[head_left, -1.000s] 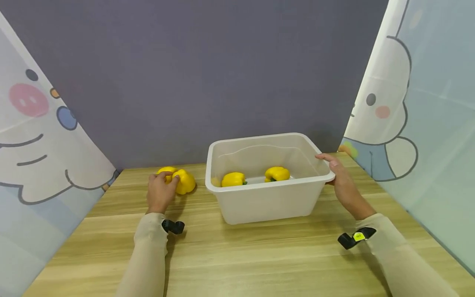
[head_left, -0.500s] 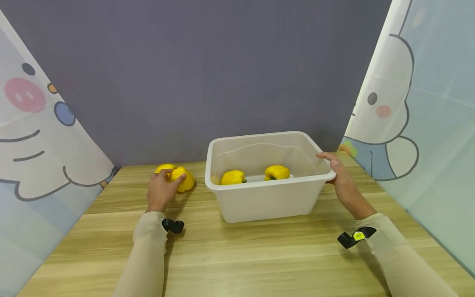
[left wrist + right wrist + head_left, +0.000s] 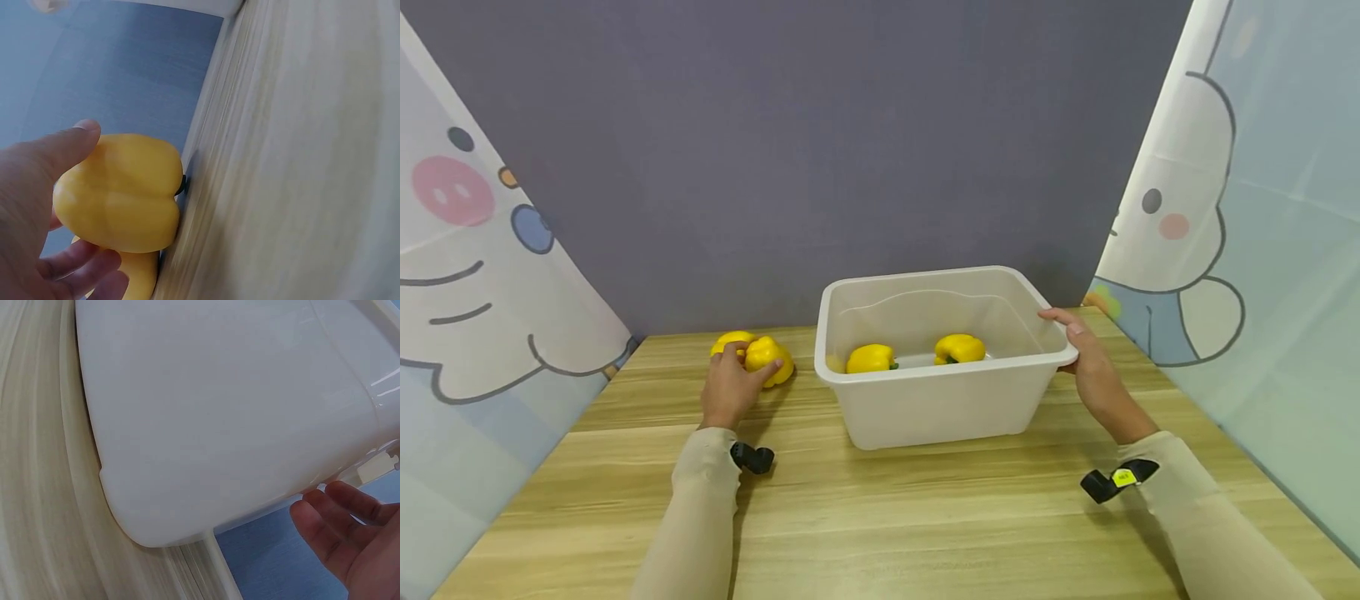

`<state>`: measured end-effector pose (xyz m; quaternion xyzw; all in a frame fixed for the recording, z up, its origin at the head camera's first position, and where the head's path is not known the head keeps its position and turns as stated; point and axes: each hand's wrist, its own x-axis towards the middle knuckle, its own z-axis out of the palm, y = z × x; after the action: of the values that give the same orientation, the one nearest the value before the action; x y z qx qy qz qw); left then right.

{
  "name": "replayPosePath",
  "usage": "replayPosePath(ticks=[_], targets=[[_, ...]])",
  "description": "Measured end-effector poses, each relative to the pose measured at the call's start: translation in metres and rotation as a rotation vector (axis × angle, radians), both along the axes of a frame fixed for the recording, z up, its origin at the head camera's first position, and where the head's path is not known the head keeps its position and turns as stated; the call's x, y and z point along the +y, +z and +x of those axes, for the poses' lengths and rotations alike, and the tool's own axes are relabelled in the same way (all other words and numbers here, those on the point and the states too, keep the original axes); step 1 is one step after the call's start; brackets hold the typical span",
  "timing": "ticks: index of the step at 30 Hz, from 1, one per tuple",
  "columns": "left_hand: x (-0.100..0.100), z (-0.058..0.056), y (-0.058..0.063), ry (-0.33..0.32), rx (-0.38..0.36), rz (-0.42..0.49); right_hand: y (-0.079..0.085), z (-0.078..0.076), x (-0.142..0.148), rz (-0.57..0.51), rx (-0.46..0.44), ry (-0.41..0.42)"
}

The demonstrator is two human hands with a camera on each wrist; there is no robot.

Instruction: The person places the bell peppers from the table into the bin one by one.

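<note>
Left hand: wrist close-up toward pepper
Right hand: wrist close-up toward bin
Head: above, behind both, facing forward-down
Head shares: pepper, bin

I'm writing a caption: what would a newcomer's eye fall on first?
Probably the off-white rectangular plastic tub on the wooden table, with two glossy yellow bell peppers inside. Left of it, the left hand grips another yellow bell pepper; the right hand holds the tub's right end.

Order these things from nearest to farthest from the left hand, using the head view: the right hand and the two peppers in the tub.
1. Left pepper, inside the tub, toward its left side.
2. Right pepper, in the tub, right of the first.
3. Right hand, at the tub's right end.
</note>
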<state>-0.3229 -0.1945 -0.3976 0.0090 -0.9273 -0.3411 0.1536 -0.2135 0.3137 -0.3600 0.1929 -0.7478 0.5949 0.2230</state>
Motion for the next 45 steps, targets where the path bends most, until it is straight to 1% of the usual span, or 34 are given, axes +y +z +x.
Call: replayPosePath(ticks=[4,7,11,14,20,24,31,34,40,45], targets=[[0.0005,-0.0011,-0.0007,-0.003,-0.003,-0.004,0.0005,0.0006,0.0005,0.034,-0.005,-0.008],[0.0010,-0.0015,-0.0011,-0.001,0.009,-0.006,0.0013,0.0006,0.0011,0.056,-0.007,-0.008],[0.0021,-0.0012,-0.0019,0.000,0.027,-0.013,0.0015,0.0011,0.0009,0.037,-0.003,-0.006],[0.0028,-0.0006,-0.0022,-0.003,0.022,-0.018,0.0014,0.0016,0.0003,0.023,0.003,-0.005],[0.0040,-0.0004,-0.0022,-0.007,0.007,-0.024,0.0009,0.0015,0.0009,0.032,0.007,-0.007],[0.0041,-0.0008,-0.0025,-0.025,-0.001,-0.020,0.0003,0.0010,0.0006,0.023,0.006,-0.003],[0.0056,-0.0010,-0.0013,-0.095,0.004,-0.012,-0.0010,0.0003,0.0004,-0.002,0.012,0.004],[0.0067,-0.0003,-0.0005,-0.105,-0.007,-0.010,-0.0016,0.0002,0.0006,-0.006,0.018,0.009],[0.0077,0.0006,0.0003,-0.116,-0.022,-0.049,-0.0014,0.0006,0.0006,0.002,0.015,0.006],[0.0088,0.0011,0.0015,-0.143,-0.021,-0.080,-0.0004,0.0005,0.0012,0.035,0.015,-0.003]])
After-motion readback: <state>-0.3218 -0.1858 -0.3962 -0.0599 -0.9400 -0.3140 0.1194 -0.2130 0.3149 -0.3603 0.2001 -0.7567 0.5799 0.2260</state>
